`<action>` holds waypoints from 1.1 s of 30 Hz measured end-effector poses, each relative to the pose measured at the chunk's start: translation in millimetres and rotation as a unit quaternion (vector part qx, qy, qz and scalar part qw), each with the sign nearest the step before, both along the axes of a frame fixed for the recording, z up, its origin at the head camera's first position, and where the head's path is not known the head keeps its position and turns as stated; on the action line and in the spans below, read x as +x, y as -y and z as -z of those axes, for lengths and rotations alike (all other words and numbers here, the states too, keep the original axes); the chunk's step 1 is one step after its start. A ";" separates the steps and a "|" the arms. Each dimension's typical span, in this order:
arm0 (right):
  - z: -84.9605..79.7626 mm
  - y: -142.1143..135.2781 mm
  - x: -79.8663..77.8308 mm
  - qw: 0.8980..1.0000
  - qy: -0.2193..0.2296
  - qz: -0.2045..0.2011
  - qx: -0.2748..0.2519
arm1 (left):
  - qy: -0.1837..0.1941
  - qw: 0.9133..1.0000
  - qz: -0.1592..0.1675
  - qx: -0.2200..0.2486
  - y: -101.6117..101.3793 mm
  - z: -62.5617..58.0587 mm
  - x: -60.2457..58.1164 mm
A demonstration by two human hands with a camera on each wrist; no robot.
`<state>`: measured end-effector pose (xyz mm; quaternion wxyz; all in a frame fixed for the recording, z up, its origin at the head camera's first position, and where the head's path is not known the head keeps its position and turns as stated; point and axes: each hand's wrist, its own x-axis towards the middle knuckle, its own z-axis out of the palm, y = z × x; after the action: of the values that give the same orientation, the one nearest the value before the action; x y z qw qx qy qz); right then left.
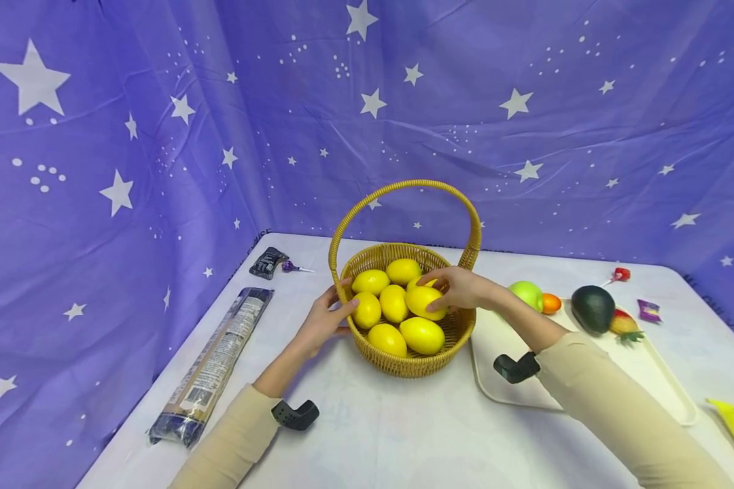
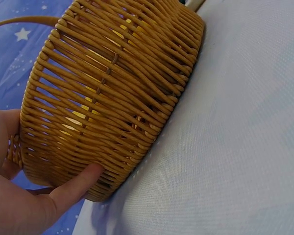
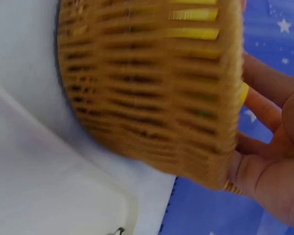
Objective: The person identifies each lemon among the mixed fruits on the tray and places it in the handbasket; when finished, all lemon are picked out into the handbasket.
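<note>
A woven wicker basket [image 1: 406, 367] with a tall hoop handle stands on the white table, holding several yellow lemons [image 1: 394, 303]. At its left side my left hand [image 1: 321, 322] grips the rim, thumb over the edge; the left wrist view shows a finger against the woven wall [image 2: 112, 88]. My right hand [image 1: 461, 285] reaches over the right rim and holds one lemon [image 1: 421, 301] among the others, thumb and fingers on either side of it. From the right wrist, the basket wall [image 3: 147, 93] hides most of that lemon.
Right of the basket, a cream tray [image 1: 660, 380] bears a green apple [image 1: 527, 295], an orange fruit [image 1: 550, 303], an avocado [image 1: 593, 309] and a mango-like fruit [image 1: 622, 322]. A long plastic-wrapped package [image 1: 214, 360] lies left. Lollipops and small wrapped sweets lie near the back.
</note>
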<state>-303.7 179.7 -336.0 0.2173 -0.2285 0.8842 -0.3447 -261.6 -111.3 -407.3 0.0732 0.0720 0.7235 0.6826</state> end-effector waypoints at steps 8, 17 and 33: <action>-2.4 3.8 -10.0 0.996 0.046 -0.026 0.066 | 0.001 1.000 -0.003 -0.004 0.8 -1.3 0.6; -3.0 3.9 -7.5 0.995 0.046 -0.014 0.087 | 0.004 1.000 0.001 -0.006 -0.5 0.5 0.4; -0.3 -57.4 48.3 0.887 -0.428 -0.136 0.108 | -0.139 0.932 -0.037 -0.332 20.3 -23.6 -10.7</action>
<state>-255.4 237.1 -335.7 -0.1139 -0.4472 0.8833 -0.0825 -272.3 -131.6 -383.6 -0.0335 0.1112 0.9139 0.3890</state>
